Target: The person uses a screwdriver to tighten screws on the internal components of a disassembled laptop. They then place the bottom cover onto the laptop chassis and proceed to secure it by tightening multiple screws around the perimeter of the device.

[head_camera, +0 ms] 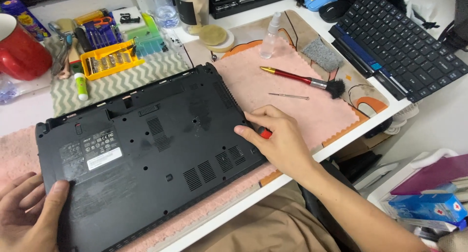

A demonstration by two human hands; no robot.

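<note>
Laptop [146,159], black and turned underside up, lies on a pink cloth [292,91] on the white counter [356,130]. The right hand [278,140] rests at its right edge, fingers [251,132] curled tight around a small tool with a red and black handle [263,132]; the tip is hidden under the hand. The left hand [29,213] presses on the laptop's near left corner, thumb flat on the case, the other fingers loosely spread on the cloth beside it and holding nothing.

Just beyond the right fingers lie a thin metal pin [288,95] and a red-handled brush [302,79]. Farther off stand a small spray bottle [270,37] and a grey pad [321,53]. Well beyond the left fingers, a yellow tray [109,62] holds rows of screwdriver bits, a blue case [100,32] behind it holds drivers, and a red mug [19,49] stands at the far left; what is in the mug cannot be seen. A black keyboard [399,42] sits far right.
</note>
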